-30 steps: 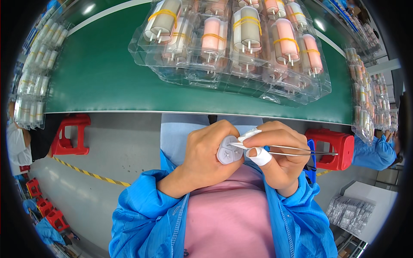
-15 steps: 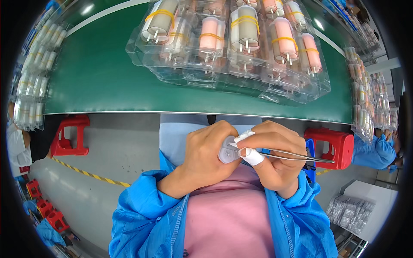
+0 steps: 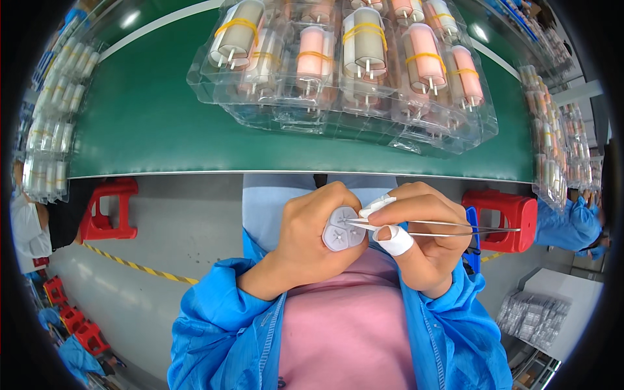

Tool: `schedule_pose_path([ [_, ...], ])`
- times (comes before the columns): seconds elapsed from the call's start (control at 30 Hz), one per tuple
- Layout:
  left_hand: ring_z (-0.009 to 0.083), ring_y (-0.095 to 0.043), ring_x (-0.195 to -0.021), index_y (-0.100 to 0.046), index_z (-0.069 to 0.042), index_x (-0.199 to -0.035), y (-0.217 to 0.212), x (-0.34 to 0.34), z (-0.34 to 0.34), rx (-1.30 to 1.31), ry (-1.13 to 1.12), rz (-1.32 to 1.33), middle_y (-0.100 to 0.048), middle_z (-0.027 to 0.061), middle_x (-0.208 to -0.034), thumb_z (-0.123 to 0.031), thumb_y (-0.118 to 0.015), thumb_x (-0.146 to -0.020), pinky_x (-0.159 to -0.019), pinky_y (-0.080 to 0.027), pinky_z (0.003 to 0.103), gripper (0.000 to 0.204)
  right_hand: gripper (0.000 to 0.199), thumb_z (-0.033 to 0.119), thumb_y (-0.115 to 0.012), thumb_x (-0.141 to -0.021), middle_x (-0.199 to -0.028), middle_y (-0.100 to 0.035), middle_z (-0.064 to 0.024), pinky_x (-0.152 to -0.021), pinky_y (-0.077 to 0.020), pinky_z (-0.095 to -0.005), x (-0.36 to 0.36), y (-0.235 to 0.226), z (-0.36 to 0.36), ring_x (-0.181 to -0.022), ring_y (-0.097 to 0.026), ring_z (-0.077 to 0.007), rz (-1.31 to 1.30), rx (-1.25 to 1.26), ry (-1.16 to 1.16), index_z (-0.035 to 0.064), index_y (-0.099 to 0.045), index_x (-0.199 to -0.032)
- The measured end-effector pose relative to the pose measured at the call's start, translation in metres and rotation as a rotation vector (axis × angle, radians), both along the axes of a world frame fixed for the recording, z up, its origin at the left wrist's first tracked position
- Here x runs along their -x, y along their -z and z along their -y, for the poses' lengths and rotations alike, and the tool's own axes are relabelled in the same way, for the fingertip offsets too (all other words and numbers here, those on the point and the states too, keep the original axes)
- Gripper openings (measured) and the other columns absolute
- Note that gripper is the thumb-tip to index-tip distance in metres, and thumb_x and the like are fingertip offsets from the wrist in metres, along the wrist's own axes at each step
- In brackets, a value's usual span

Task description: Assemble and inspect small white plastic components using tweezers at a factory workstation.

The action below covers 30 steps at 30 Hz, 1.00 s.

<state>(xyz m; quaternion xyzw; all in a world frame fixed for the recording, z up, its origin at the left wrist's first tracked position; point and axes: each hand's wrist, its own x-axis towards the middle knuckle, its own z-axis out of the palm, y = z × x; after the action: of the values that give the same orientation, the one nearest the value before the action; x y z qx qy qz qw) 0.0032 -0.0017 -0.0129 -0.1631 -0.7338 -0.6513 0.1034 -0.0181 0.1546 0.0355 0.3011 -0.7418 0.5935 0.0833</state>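
the left hand (image 3: 309,237) has its fingers curled round a grey three-lobed piece (image 3: 338,238), short of the near edge of the tabletop (image 3: 149,146); tweezers (image 3: 497,230) reach its end face; the right hand (image 3: 432,250) has its fingers pinched on them; a steady wrap and light, straight tips should serve best

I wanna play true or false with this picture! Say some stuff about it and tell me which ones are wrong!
1. The right hand holds metal tweezers. True.
2. The left hand is empty. False: it holds a pale three-part piece.
3. The tabletop is red. False: it is green.
4. Yellow bands go around tubes in the clear tray. True.
5. The right thumb is bare. False: a white wrap goes around it.
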Motion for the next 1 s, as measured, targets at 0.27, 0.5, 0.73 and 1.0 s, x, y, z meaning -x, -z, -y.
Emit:
schedule_pose_path([
  [0.27,0.0247,-0.059,-0.057,-0.056,-0.004,-0.079,0.003,0.0,0.001,0.006,-0.005,-0.002,-0.058,0.009,-0.071,0.0,-0.075,-0.061,-0.05,-0.044,0.031,0.027,0.014,0.002,-0.073,-0.07,-0.08,-0.068,-0.0117,-0.063,-0.0533,-0.0276,-0.001,-0.003,0.002,-0.071,-0.067,-0.0217,0.04,-0.032,-0.004,0.0019,-0.07,-0.083],
  [0.5,0.027,-0.058,-0.057,-0.056,-0.004,-0.079,0.0,0.0,-0.001,0.086,-0.046,-0.069,-0.056,0.0087,-0.069,-0.003,-0.076,-0.06,-0.049,-0.043,0.033,0.028,0.013,0.002,-0.073,-0.069,-0.078,-0.067,-0.0114,-0.062,-0.0523,-0.0282,-0.001,-0.003,0.003,-0.07,-0.066,-0.023,0.037,-0.074,0.002,0.002,-0.07,-0.082],
  [0.73,0.0275,-0.055,-0.057,-0.054,-0.006,-0.077,0.003,0.004,0.0,0.319,-0.14,-0.262,-0.053,0.0077,-0.068,-0.007,-0.072,-0.061,-0.048,-0.041,0.035,0.025,0.016,0.002,-0.073,-0.065,-0.075,-0.065,-0.0117,-0.057,-0.0504,-0.0301,-0.002,-0.011,0.006,-0.066,-0.064,-0.0253,-0.116,-0.184,0.003,0.0026,-0.068,-0.08],
  [1.0,0.0245,-0.057,-0.068,-0.055,-0.003,-0.094,-0.006,0.003,-0.001,0.088,-0.05,-0.064,-0.055,0.0095,-0.079,-0.002,-0.071,-0.065,-0.052,-0.044,0.032,0.033,0.018,0.0,-0.072,-0.07,-0.078,-0.066,-0.0135,-0.06,-0.0501,-0.0288,0.0,-0.004,-0.003,-0.066,-0.064,-0.022,-0.036,-0.023,0.064,-0.0011,-0.068,-0.087],
])
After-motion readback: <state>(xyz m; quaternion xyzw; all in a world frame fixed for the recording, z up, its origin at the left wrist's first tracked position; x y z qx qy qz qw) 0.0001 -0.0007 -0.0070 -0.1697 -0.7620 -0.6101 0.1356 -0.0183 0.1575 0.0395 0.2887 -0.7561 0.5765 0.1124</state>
